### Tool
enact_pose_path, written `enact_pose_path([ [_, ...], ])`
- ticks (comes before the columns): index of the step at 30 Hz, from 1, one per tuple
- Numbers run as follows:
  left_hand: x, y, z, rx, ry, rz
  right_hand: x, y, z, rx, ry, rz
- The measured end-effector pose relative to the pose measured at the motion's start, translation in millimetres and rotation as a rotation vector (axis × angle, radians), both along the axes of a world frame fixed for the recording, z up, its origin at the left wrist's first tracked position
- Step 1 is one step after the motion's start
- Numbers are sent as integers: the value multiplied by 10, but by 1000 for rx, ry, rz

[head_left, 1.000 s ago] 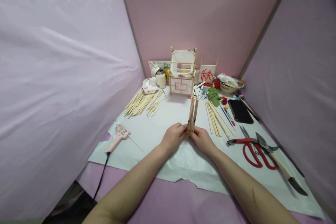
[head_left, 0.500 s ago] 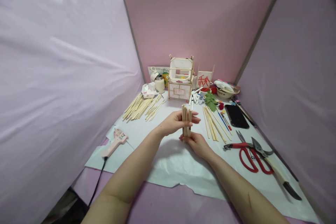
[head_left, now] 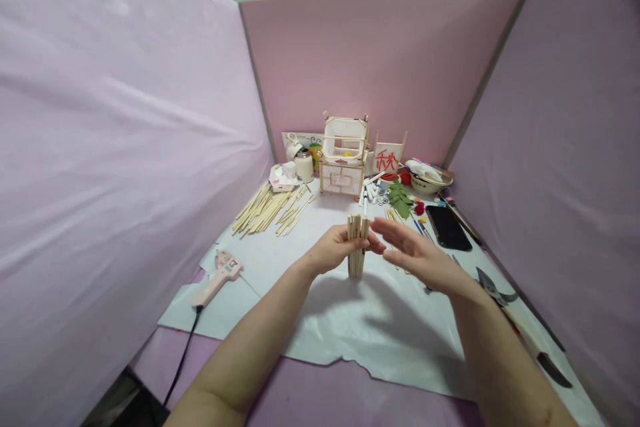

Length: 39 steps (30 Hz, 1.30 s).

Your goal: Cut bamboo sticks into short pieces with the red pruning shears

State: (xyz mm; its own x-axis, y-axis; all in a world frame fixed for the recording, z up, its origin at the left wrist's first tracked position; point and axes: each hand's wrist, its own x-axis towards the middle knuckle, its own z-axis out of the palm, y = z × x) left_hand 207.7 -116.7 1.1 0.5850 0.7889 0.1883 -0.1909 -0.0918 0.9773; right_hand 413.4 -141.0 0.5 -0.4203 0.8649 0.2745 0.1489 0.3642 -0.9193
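I have the left hand [head_left: 331, 247] closed round a bundle of pale wooden sticks [head_left: 355, 265], upright, tops nearly level above the grip, lower ends below. Just right of it, my right hand [head_left: 417, 259], at the bundle's base half a second ago, now holds nothing, fingers extended.

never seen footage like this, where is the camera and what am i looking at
There's no machine here: these are a person's two bare hands, filmed by a camera worn on the head, looking forward and down. The left hand holds an upright bundle of wooden sticks. The right hand is open close beside it; touching or not, I can't tell. On the white sheet are a pink glue gun, loose sticks, a black smartphone and, farther back, a small stick-framed structure.
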Motion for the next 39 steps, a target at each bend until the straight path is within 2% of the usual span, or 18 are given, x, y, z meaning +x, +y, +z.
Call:
enact_pose_path([
  [3,30,12,-21,24,19,40,-63,27,370,1,47,98],
  [5,48,23,-40,26,40,44,-207,91,497,-31,54,148],
  [7,66,32,-45,39,59,31,-357,173,546,-74,43,186],
  [10,83,48,-24,48,61,10,-499,273,550,-68,-4,240],
  [13,62,74,-41,29,51,-47,-527,317,533,-22,2,252],
  [15,23,100,-121,19,75,-126,-507,331,516,-27,34,230],
  [19,-44,150,-401,-74,159,-207,-451,366,469,-69,92,174],
  [21,-43,167,-509,-77,227,-214,-438,384,442,-91,131,156],
  [23,-23,180,-558,-37,275,-221,-443,400,414,-114,170,166],
  [31,48,196,-632,21,243,-191,-500,455,292,-217,365,322],
  [34,58,178,-686,6,224,-189,-497,447,291,-201,373,325],
  [39,77,183,-740,-27,254,-103,-516,439,284,-184,343,301],
])
